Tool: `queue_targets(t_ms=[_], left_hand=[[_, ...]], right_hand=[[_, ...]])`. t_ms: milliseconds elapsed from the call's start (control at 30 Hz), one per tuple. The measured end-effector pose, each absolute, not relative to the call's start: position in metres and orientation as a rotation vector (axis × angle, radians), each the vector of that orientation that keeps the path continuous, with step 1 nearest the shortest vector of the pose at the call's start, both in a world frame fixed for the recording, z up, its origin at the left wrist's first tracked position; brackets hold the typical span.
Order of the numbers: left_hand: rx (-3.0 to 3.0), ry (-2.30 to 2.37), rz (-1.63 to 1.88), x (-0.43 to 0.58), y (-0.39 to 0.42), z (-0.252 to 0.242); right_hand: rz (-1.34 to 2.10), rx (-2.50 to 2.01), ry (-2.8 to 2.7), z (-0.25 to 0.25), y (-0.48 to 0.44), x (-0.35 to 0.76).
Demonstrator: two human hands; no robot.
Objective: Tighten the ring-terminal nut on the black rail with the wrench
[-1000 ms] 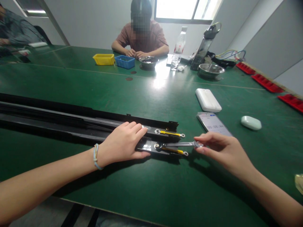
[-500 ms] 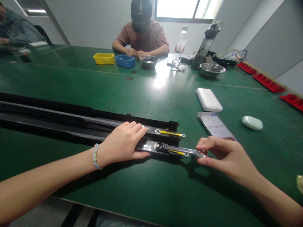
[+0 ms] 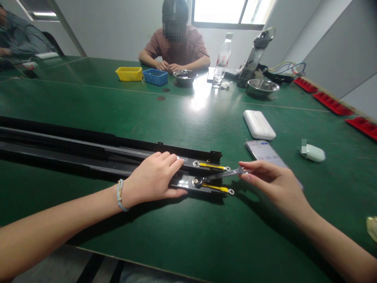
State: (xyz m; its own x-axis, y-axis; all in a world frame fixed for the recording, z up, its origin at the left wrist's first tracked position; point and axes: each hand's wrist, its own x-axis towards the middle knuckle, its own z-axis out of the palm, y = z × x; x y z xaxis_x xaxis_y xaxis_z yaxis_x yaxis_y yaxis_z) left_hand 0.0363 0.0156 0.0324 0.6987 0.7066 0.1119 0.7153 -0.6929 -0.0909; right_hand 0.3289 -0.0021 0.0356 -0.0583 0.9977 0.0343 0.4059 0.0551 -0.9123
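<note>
Two long black metal channels (image 3: 118, 169) lie side by side, running off to the left. My left hand (image 3: 156, 175) is wrapped over them near their right ends, pressing them to the table. Between thumb and fingers of my right hand (image 3: 271, 181) is the far end of a wrench (image 3: 222, 174). The wrench's ring end sits around a bolt (image 3: 196, 181) on the nearer channel. A yellow wire with a ring terminal (image 3: 218, 188) runs from that bolt past the channel's end. On the farther channel, a similar yellow wire (image 3: 212, 166) is fixed by its own nut.
Beyond my right hand lie a phone (image 3: 262, 151), a white power bank (image 3: 259, 124) and a pale case (image 3: 314, 153). Across the green table sit a person (image 3: 176, 47), yellow (image 3: 129, 74) and blue bins (image 3: 155, 77), metal bowls (image 3: 263, 87) and bottles. Red trays (image 3: 332, 103) line the right edge.
My right hand has swung the wrench's free end away from me and slightly left, pivoting about the bolt. My left hand stays on the channels.
</note>
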Motion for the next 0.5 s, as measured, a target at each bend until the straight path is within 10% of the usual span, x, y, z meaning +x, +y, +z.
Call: queue_targets(t_ms=[500], left_hand=[[-2.787, -1.166, -0.089, 0.0383, 0.0146, 0.0322]], right_hand=[[1.091, -1.353, -1.646, 0.0405, -0.0070, 0.3341]])
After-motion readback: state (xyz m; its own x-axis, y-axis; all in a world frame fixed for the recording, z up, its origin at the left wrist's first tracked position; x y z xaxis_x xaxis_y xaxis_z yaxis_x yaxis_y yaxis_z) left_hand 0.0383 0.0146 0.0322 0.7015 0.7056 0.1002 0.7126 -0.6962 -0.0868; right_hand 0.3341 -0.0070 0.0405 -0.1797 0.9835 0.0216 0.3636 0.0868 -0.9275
